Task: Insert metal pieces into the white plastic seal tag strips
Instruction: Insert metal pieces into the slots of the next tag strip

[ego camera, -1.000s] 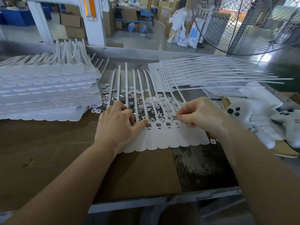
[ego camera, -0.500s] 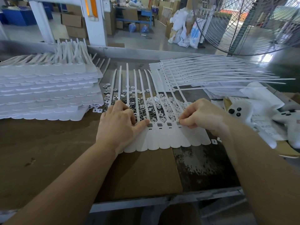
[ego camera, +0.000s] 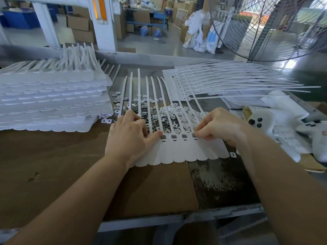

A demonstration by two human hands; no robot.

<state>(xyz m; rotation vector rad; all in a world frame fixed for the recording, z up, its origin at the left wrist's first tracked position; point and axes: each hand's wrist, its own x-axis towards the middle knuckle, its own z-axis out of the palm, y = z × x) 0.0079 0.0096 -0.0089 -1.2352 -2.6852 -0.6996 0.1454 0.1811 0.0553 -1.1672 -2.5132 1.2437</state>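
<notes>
Little has changed over the last second: both hands sit at the same spots on the strip, so this looks like one insert being seated, not a new one fetched. On the far left, a tall stack of white tag strips [ego camera: 53, 101] lies well apart from the work. The left hand [ego camera: 131, 137] rests on the white seal tag strip [ego camera: 178, 151] in front of the person, fingers curled down among its tails, thumb stretched out and pressing beside the first filled socket. Three metal pieces [ego camera: 174, 137] already show dark in the sockets between the hands. The right hand [ego camera: 219, 128] pinches thumb to forefinger at the next socket; whether a piece is between them I cannot tell. Loose metal pieces [ego camera: 159, 117] lie heaped under the tails, just beyond the fingers, where the tails cross the reach. Further right lie a fan of more strips [ego camera: 238, 82], papers and a plush toy [ego camera: 261, 121].
</notes>
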